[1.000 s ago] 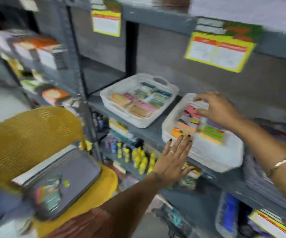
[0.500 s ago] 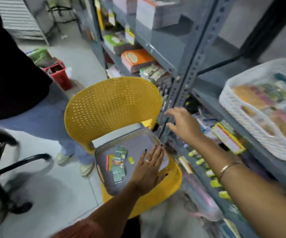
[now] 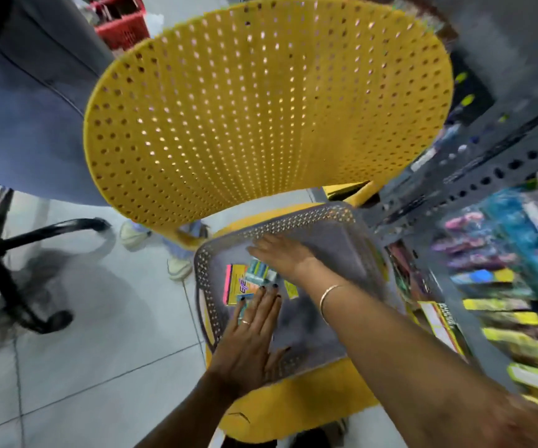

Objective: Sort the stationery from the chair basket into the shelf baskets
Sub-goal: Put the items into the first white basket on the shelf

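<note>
Head view, looking down on a yellow perforated chair point(image 3: 261, 101) with a grey perforated basket point(image 3: 351, 253) on its seat. The basket serves as the landmark here. Inside it, toward its left wall, lies the remaining stationery: a yellow pack with a pink edge point(image 3: 237, 283), a few green-blue packs point(image 3: 258, 273) just beside it, and one small yellow piece point(image 3: 291, 290) lying apart toward the basket's middle.

The left hand point(image 3: 251, 337) lies flat over the basket's near-left part, fingers straight and spread, gripping nothing; its fingertips reach the near edge of the packs. The right hand point(image 3: 282, 255) reaches across the basket from the right, palm down over the far end of the green-blue packs. It hides what lies beneath it, and whether its fingers have closed on a pack cannot be told. A bracelet point(image 3: 327, 297) circles the right wrist.

Right of the basket stands a grey shelf upright point(image 3: 494, 176) with rows of holes, and beyond it shelves of goods point(image 3: 500, 286), too blurred to name. Left of the basket is tiled floor point(image 3: 99, 334) with the black base of an office chair point(image 3: 12, 253). Beyond the basket, under the chair back, a second person's shoes point(image 3: 133, 232) show; the chair back hides the legs above them. A red crate point(image 3: 120, 22) stands at the far top, cut off by the frame.
</note>
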{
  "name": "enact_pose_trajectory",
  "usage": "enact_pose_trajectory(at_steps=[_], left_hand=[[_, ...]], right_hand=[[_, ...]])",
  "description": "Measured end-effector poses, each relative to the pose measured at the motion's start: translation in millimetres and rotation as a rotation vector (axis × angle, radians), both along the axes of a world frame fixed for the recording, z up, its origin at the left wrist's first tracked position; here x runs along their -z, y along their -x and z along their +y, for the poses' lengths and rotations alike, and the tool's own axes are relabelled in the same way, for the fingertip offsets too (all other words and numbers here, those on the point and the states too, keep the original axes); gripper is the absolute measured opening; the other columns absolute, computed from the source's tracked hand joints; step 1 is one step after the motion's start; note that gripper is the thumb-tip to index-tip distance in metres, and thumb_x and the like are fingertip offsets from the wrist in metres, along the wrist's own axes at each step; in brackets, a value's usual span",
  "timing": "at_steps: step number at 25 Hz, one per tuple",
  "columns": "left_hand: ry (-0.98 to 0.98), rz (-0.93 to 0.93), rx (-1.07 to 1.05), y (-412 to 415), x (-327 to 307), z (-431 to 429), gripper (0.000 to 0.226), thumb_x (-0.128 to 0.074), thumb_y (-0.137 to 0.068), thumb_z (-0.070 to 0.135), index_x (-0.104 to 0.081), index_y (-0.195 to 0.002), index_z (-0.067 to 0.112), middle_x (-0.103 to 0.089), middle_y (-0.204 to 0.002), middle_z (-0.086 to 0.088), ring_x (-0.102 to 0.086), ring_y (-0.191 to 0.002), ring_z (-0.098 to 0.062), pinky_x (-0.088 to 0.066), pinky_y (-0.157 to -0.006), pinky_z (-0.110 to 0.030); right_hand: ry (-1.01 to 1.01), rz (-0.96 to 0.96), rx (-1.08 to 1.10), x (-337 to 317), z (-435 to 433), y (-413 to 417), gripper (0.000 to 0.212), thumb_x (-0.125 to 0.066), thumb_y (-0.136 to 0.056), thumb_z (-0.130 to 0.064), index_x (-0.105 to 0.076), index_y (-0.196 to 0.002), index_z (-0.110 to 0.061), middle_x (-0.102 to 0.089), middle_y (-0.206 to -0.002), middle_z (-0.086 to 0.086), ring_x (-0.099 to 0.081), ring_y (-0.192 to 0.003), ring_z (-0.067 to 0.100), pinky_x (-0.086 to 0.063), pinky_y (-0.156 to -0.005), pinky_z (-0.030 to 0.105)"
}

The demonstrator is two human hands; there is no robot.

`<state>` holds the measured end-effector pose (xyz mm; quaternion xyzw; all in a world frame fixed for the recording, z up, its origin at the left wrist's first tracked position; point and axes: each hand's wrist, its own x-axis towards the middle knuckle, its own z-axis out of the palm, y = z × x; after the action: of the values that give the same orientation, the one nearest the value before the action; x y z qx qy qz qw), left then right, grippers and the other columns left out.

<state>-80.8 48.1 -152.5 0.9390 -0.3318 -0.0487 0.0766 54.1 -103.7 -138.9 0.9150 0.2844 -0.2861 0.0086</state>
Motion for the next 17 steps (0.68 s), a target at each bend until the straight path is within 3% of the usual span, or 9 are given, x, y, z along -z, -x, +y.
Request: enact_pose_trajectory(at_steps=[2,5,9,12,17], left_hand=[[-0.019,0.011,-0.038,-3,3,4,0.072,-0.023,-0.094,0.052,-0.014,-0.146,0.004,-0.029,-0.149,-0.014,-0.020,-0.137,-0.027,-0.017,-0.106,-0.046],[-0.025,-0.003,-0.031,-7,0,4,0.071,-0.033,-0.089,0.051,-0.028,-0.140,0.002,-0.034,-0.146,-0.015,-0.021,-0.136,-0.027,-0.009,-0.108,-0.042],[-0.009,-0.017,-0.020,-11,-11,2,0.069,-0.030,-0.091,0.052,-0.028,-0.140,0.002,-0.031,-0.147,-0.015,-0.018,-0.138,-0.028,-0.014,-0.108,-0.045],[0.000,0.003,-0.022,-19,-35,-14,0.070,-0.017,-0.095,0.054,-0.028,-0.141,0.002,-0.029,-0.148,-0.016,-0.019,-0.138,-0.029,-0.020,-0.106,-0.048],[0.069,-0.008,-0.002,-39,-103,-69,0.072,-0.015,-0.095,0.056,-0.030,-0.139,0.001,-0.030,-0.147,-0.015,-0.022,-0.136,-0.028,-0.016,-0.108,-0.046]], right_hand=[[0.002,-0.046,-0.061,22,8,0,0.057,-0.042,-0.091,0.002,-0.025,-0.143,-0.014,-0.026,-0.153,0.010,-0.022,-0.141,0.031,-0.031,-0.111,0.045],[-0.005,-0.130,-0.088,28,7,6,0.044,-0.042,-0.090,0.000,-0.038,-0.133,-0.009,-0.039,-0.142,0.013,-0.029,-0.135,0.033,-0.035,-0.106,0.043],[-0.030,-0.149,0.196,8,-22,19,0.043,-0.048,-0.086,-0.004,-0.042,-0.129,-0.006,-0.045,-0.135,0.013,-0.037,-0.129,0.031,-0.033,-0.105,0.041],[-0.053,-0.173,0.431,-41,-62,28,0.054,-0.064,-0.077,-0.018,-0.046,-0.127,-0.008,-0.049,-0.131,0.012,-0.042,-0.123,0.030,-0.037,-0.101,0.040],[-0.144,-0.325,0.697,-180,-112,38,0.064,-0.071,-0.074,-0.033,-0.042,-0.125,-0.006,-0.049,-0.126,0.013,-0.040,-0.120,0.032,-0.043,-0.090,0.043]])
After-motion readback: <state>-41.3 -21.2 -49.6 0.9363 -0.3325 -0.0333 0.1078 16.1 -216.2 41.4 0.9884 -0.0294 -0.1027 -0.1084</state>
